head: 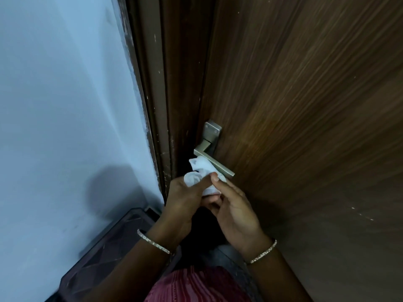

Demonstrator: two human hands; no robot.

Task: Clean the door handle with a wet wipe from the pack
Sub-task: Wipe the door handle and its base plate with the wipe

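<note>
A metal lever door handle (208, 153) with a square plate is fixed to the brown wooden door (305, 105). A crumpled white wet wipe (201, 173) sits just below the lever, touching its underside. My left hand (185, 199) grips the wipe from the left. From the right, my right hand (231, 205) pinches the same wipe with thumb and fingers. Both wrists wear thin bangles. The wipe pack is not in view.
A pale blue wall (65, 105) stands to the left, next to the dark door frame (157, 83). A dark plastic piece of furniture (104, 258) stands low at the wall. Red striped clothing (196, 286) shows at the bottom.
</note>
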